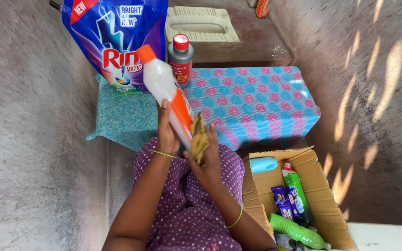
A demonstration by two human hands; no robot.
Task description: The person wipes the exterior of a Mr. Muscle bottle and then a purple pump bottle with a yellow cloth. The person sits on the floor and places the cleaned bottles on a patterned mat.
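While fingers (164,122) grip, bottle (166,90) tilts upward.

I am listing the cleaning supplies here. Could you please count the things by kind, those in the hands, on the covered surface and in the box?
Bottles: 4 (white with orange cap in the left hand, grey with red cap, two green in the cardboard box)
Detergent pouch: 1
Yellow cloth, right hand: 1
Small purple packets: 3
Blue item: 1
Total: 10
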